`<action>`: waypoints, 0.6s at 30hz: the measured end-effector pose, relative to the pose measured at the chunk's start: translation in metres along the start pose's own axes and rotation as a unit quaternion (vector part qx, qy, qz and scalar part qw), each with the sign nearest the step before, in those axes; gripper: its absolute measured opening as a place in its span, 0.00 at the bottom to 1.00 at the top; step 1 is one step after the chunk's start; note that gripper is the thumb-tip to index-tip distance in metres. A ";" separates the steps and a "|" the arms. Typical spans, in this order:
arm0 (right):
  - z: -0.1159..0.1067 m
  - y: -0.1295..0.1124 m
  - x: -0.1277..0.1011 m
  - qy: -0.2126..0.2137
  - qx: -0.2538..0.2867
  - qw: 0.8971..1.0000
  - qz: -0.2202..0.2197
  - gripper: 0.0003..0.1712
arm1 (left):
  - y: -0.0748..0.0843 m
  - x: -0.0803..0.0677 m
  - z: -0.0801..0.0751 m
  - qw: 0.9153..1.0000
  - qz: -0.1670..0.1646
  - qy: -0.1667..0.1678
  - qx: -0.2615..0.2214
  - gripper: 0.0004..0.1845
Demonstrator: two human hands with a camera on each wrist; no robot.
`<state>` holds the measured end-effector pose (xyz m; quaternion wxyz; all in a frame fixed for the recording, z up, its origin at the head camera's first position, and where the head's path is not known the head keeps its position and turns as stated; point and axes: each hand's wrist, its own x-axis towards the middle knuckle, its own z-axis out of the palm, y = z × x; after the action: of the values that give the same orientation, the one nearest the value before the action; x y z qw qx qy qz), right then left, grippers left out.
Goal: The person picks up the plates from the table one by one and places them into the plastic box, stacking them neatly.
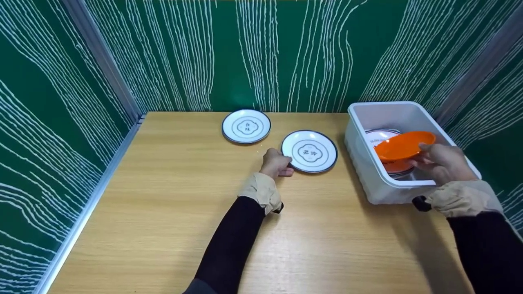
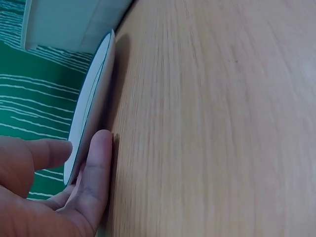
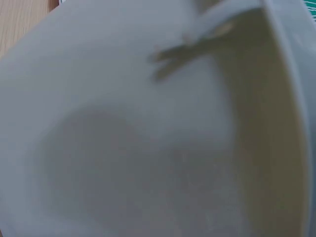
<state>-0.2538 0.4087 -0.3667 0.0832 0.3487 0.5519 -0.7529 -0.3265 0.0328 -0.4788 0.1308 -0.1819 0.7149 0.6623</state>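
While hands work, a second plate [image 1: 246, 126] lies behind; bin [image 1: 359, 141] right.

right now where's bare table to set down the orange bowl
Bare wooden table lies left of the left hand and along the near edge. Crowded: the two black-rimmed white plates, and the white plastic bin with stacked dishes.
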 end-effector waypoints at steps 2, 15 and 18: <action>-0.001 0.001 0.000 -0.004 -0.011 1.000 -0.005 0.51 | -0.001 0.000 0.001 1.000 -0.001 0.002 0.005 0.13; -0.001 0.000 0.005 -0.023 -0.010 1.000 -0.004 0.48 | -0.001 -0.007 0.005 1.000 -0.006 0.010 -0.009 0.23; -0.001 0.001 0.005 -0.040 -0.019 0.999 -0.002 0.43 | -0.002 -0.009 0.004 0.999 0.005 0.004 -0.044 0.24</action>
<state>-0.2565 0.4110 -0.3708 0.1103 0.3154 0.5633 -0.7557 -0.3182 0.0376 -0.4771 0.1165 -0.1869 0.6862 0.6933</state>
